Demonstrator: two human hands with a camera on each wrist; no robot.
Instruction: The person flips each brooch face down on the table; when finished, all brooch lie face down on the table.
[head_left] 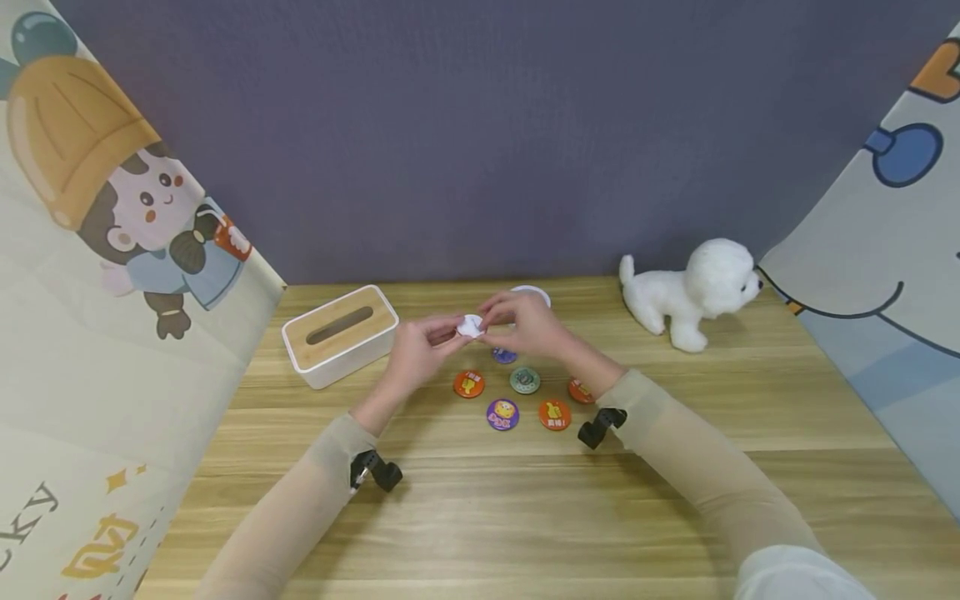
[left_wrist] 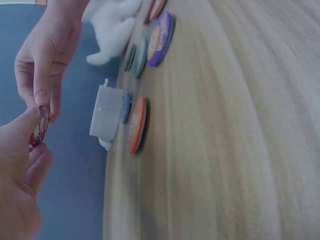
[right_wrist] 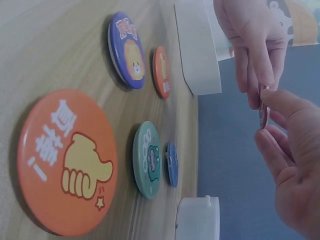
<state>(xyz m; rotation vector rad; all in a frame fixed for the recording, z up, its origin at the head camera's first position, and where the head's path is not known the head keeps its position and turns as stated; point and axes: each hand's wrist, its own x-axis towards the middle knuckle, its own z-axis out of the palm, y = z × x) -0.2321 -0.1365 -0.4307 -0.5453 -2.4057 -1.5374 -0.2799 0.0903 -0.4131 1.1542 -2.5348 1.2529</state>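
In the head view, my left hand (head_left: 417,352) and right hand (head_left: 531,327) meet above the table. Between them is a small round badge (head_left: 470,326), its white back facing up. Both hands pinch it by its edges with thumb and fingers. From the left wrist, the badge (left_wrist: 39,127) appears nearly edge-on, with a dark red patterned face partly covered by fingers. Below the hands lie several round badges: an orange one (head_left: 468,384), a green one (head_left: 525,381), a purple one (head_left: 502,414) and another orange one (head_left: 555,414). A blue badge (head_left: 505,356) is partly hidden behind my right hand.
A white tissue box (head_left: 345,372) with a wooden lid stands left of the hands. Behind my right hand is a small white container (left_wrist: 107,112). At the back right stands a white plush dog (head_left: 693,292). A dark blue wall (head_left: 480,142) closes off the table's back.
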